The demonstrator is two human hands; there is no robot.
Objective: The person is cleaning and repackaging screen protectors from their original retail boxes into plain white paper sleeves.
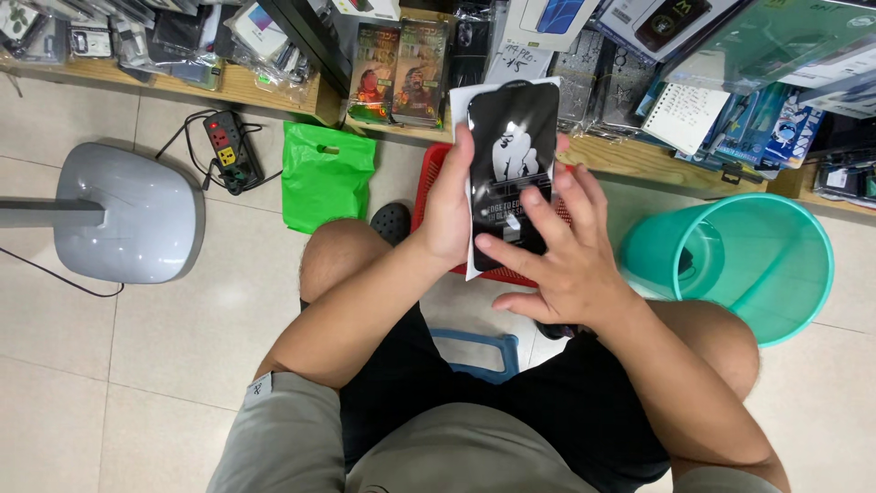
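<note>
A black screen-protector packet [513, 173] on white backing is held upright before the knees. It is gripped along its left edge by the left hand [449, 205], closed around it, so the face is kept steady. The right hand [557, 260] is laid open over the lower face, fingertips [511, 233] pressing or perhaps peeling. Below: red basket [429, 187], tiled floor [173, 319], teal bin [776, 265], low wooden shelf [237, 84].

head cam | worn on head | faces steeply down | close over lap, floor beyond
</note>
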